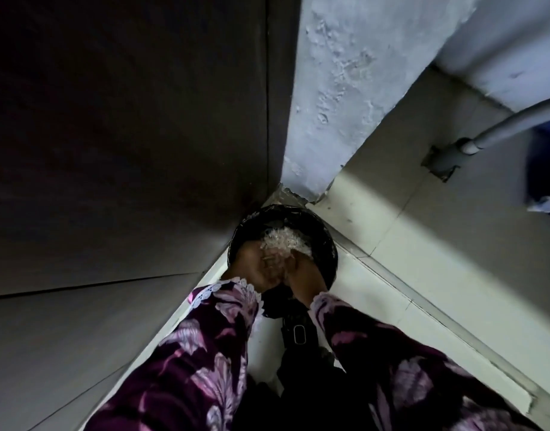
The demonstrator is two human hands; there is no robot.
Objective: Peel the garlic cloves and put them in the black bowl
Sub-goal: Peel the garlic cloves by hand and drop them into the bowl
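floor (392,259): pale tiles | on it: black container (326,244), in corner

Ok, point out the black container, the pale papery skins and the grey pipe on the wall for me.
black container (325,244): head view, on its dark right rim.
pale skins (284,239): head view, middle of the whitish heap inside the container.
grey pipe (516,119): head view, on the curved tube above its bracket.

glossy black bin (323,241), rough plaster wall (345,88)
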